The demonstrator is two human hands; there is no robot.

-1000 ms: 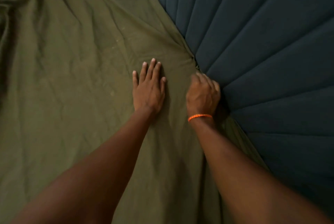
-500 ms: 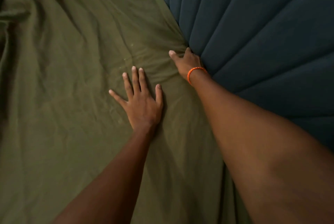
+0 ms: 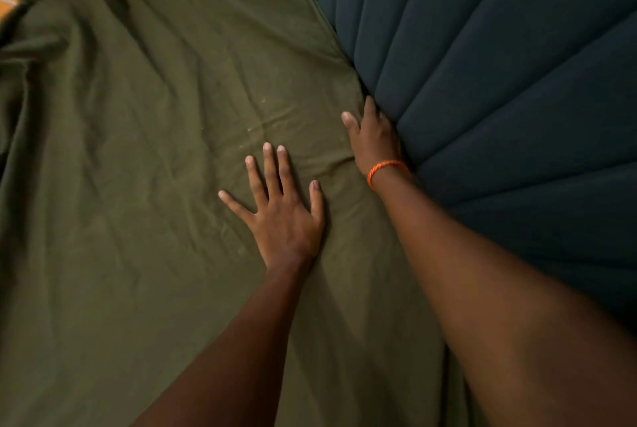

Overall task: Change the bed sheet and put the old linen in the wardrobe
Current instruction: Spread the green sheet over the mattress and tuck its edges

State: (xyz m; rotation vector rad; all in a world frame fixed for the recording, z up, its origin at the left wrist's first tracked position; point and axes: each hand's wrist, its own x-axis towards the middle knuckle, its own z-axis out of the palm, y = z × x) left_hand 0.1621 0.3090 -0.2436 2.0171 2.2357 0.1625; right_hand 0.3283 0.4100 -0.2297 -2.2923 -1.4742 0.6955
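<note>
Because the olive bed sheet [image 3: 138, 168] covers the whole mattress and meets the dark padded headboard [image 3: 499, 82] along one edge, I judge this is the tucking step, with bunched cloth at the far end not yet smoothed. My left hand [image 3: 281, 216] lies flat on the sheet, fingers straight and spread, I'd say to pin the cloth. My right hand [image 3: 374, 138] sits at the seam, thumb out, its other fingers hidden toward the gap, so I cannot tell their grip. An orange bracelet [image 3: 384, 169] circles that wrist.
</note>
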